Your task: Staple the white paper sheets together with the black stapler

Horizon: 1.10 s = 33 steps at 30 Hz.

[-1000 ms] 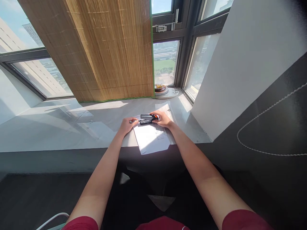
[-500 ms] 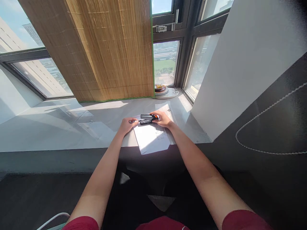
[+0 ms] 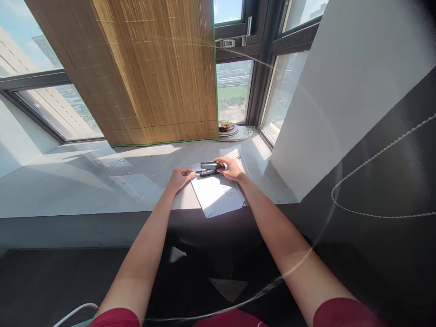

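A black stapler (image 3: 208,166) with an orange patch lies over the far end of some white paper sheets (image 3: 218,200), its jaws apart and pointing left. My right hand (image 3: 230,168) is closed around the stapler's right end. At its left end, my left hand (image 3: 181,178) pinches a thin, dark and shiny piece (image 3: 189,172) reaching toward the stapler's mouth. Whether that piece is part of the stapler I cannot tell. The near edge of the paper hangs over the front of the window sill (image 3: 136,200).
A bamboo blind (image 3: 163,81) hangs in front of the window, down almost to the sill. Stacked plates (image 3: 233,131) stand in the far right corner. More paper (image 3: 136,184) lies left of my hands. A beaded cord (image 3: 368,177) hangs at the right.
The white paper has shifted slightly to the right and away from me. Both hands keep their hold in nearly the same place. The view has tilted a little.
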{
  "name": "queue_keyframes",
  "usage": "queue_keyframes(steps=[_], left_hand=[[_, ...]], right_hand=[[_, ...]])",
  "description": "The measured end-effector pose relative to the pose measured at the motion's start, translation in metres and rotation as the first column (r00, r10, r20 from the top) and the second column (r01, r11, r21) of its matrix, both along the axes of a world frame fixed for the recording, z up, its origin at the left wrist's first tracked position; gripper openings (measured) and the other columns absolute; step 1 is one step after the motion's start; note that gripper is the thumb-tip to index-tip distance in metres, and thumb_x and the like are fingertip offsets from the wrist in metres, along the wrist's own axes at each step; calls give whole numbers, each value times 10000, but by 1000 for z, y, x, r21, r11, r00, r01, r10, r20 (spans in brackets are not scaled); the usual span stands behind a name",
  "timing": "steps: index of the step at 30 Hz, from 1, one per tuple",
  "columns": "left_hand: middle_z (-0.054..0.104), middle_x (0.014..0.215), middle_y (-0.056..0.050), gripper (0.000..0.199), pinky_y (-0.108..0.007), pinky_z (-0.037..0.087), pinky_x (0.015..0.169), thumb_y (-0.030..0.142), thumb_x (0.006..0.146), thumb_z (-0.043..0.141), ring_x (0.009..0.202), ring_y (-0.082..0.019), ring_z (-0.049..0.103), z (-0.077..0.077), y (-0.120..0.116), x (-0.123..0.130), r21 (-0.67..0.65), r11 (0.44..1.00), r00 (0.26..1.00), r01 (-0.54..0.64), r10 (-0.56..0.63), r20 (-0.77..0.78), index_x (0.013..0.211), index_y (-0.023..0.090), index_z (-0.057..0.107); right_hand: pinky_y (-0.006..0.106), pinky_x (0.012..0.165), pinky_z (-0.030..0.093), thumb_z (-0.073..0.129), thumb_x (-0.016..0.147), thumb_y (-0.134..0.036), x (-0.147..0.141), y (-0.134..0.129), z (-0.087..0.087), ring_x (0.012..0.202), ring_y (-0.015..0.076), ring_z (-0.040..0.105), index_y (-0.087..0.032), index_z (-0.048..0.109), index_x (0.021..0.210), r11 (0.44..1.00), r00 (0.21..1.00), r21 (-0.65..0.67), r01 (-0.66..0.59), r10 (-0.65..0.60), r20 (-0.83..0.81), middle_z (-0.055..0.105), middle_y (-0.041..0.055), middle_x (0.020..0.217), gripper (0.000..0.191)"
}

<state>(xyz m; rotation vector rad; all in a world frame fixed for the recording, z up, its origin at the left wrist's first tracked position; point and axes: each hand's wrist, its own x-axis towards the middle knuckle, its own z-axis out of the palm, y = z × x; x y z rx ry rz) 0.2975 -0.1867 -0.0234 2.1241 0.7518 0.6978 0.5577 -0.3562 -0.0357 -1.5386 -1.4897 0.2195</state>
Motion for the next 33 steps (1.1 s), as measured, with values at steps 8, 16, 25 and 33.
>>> queue_keyframes(steps=[8,16,25,33], left_hand=[[846,970,-115,381,-336,535,748,546,788,876,854,-249,712,-1,2,0,17,1000,1000,7,-7,2,965,210,900],[842,975,-120,366,-331,541,733,520,797,881,860,-251,719,-2,4,-1,15,1000,1000,-7,8,-20,1000,216,905],[821,892,-106,386,-325,513,691,546,766,889,815,-238,694,0,2,-2,25,999,1000,-24,24,-7,966,216,904],[839,972,-109,333,-323,508,695,490,755,867,800,-219,666,-1,-1,-2,-4,999,999,-34,34,5,948,221,902]], right_hand=[[492,1070,532,693,789,-111,1,0,0,1124,285,685,-292,771,1170,998,998,-21,66,-66,-7,796,24,1167,428],[472,1064,532,690,824,-101,1,-1,1,1125,277,664,-274,767,1194,995,996,-40,86,-87,-13,791,28,1188,415],[454,1052,525,690,823,-81,0,-1,3,1128,274,655,-267,764,1184,994,994,-43,103,-104,-26,787,28,1185,413],[478,1071,544,702,794,-62,1,-2,3,1126,300,684,-301,796,1139,989,988,-55,138,-141,-63,791,26,1154,430]])
